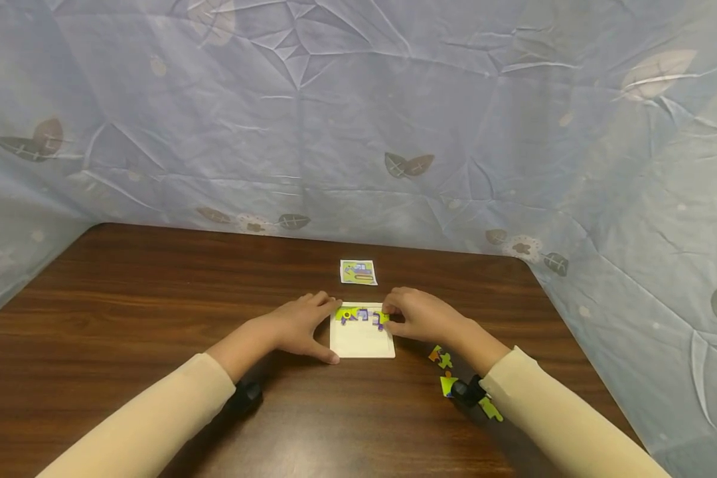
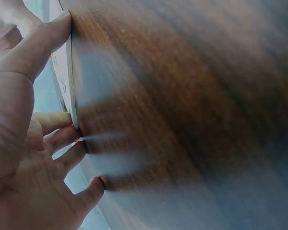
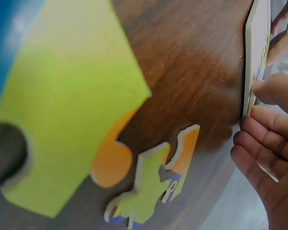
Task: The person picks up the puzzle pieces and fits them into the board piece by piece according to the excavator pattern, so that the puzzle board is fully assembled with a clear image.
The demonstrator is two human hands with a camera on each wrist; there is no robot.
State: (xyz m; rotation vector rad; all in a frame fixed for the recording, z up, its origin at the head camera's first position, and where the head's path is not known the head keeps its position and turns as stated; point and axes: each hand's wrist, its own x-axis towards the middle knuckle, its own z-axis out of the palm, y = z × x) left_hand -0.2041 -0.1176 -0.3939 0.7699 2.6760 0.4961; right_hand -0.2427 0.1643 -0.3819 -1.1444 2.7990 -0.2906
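A pale puzzle board (image 1: pixel 361 345) lies on the table between both hands, with several joined yellow-green and purple puzzle pieces (image 1: pixel 355 314) along its far side. My left hand (image 1: pixel 299 326) rests at the board's left side, fingers spread. Its thumb touches the near left corner and its index finger the far left corner. At the far right corner, my right hand (image 1: pixel 427 317) has its thumb and curled fingers around a puzzle piece (image 1: pixel 384 317), partly hidden by the fingertips. The thumb (image 3: pixel 266 91) lies over the board's edge in the right wrist view.
Loose green and orange puzzle pieces (image 1: pixel 445 360) lie by the right forearm, more of them (image 1: pixel 490 408) partly under the wrist camera. A small picture card (image 1: pixel 358 272) of a digger lies beyond the board. A patterned curtain (image 1: pixel 346 133) surrounds the brown table (image 1: pixel 155 285).
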